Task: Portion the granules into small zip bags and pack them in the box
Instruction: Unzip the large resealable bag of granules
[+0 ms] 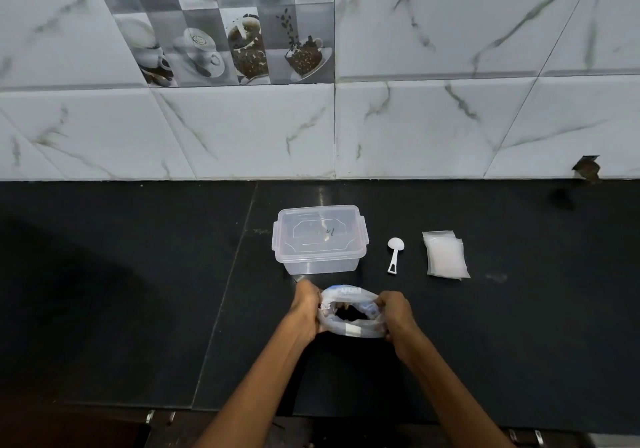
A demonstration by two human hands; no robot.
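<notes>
Both hands, left hand (304, 312) and right hand (394, 316), grip the granule packet (351, 311), spreading its mouth wide. Just beyond them: lidded box (320, 238), scoop (394, 253), zip bags (445, 255) apparently unfilled. Portioning looks unstarted.

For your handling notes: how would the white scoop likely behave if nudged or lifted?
The scoop looks thin plastic, so probably light and stiff. Its round bowl may let it rock or pivot on the smooth counter. The slim handle likely needs a pinch.
</notes>
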